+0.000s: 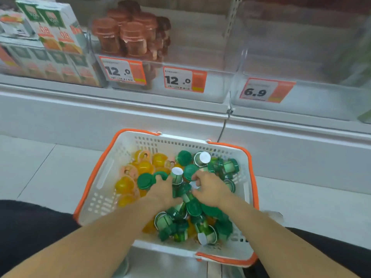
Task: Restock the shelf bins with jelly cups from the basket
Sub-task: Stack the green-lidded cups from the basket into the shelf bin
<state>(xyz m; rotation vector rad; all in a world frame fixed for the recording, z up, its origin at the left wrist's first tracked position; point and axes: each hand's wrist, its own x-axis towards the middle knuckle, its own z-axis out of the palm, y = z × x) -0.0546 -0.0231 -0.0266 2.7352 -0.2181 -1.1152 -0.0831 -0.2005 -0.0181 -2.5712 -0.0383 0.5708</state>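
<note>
Two hands are seen in a white basket (124, 149) on the floor: left hand (163, 190) fingers curled round green jelly cups (176, 177), right hand (209, 190) pinching another. Many green and orange cups (144, 166) remain inside. Beyond, one clear shelf bin (200, 57) looks mostly bare, so most restocking is judged left.

Right-hand shelf bin (297, 57) lies open; brown jars (128, 35) crowd the left.

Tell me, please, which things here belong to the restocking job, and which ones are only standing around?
For the job: basket; green jelly cups; orange jelly cups; clear shelf bins; left hand and right hand, both reaching among the green cups.

Only standing around: juice cartons; brown cups already in a bin; price tags.
</note>
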